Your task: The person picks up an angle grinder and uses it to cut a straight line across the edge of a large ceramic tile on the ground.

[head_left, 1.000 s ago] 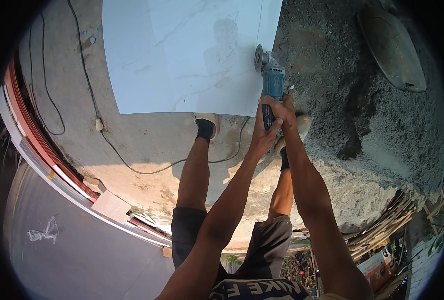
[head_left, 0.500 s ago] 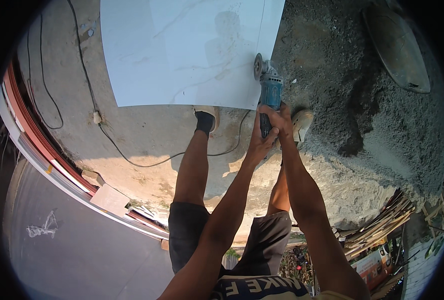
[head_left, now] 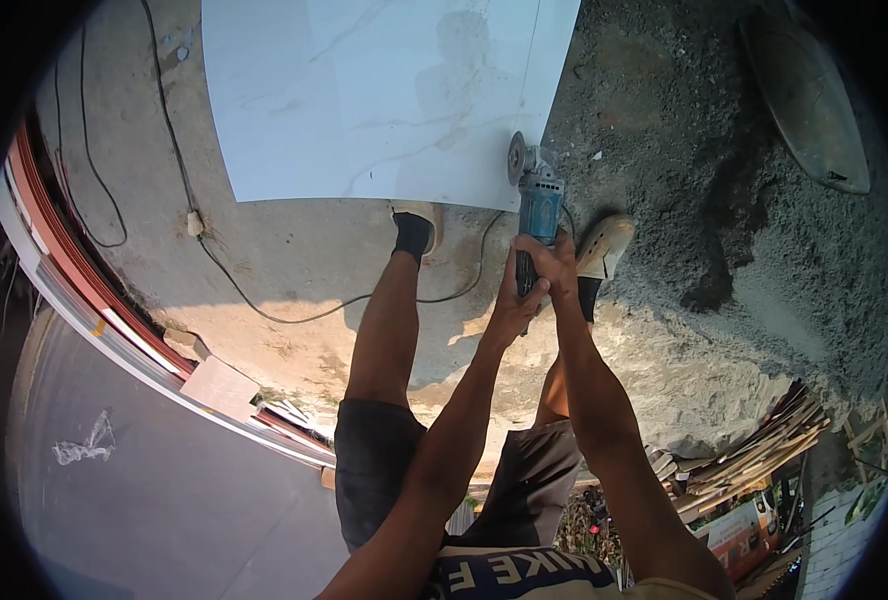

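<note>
A blue angle grinder (head_left: 537,205) with a grey disc (head_left: 515,158) is held low over the near edge of a large white slab (head_left: 384,90) lying on the concrete floor. My left hand (head_left: 512,300) and my right hand (head_left: 552,262) both wrap the grinder's body just behind the head. The disc sits at the slab's near right edge, beside a thin line that runs up the slab. My feet stand either side of the tool, one sock-clad toe on the slab's edge.
A black power cord (head_left: 264,300) snakes across the floor from the grinder to a plug (head_left: 195,225) at the left. A grey sand heap (head_left: 724,200) and a shallow pan (head_left: 809,100) lie right. Wooden sticks (head_left: 754,450) are stacked lower right.
The grinder and both hands have shifted slightly left and toward me along the slab's near edge. The slab and my feet stay put.
</note>
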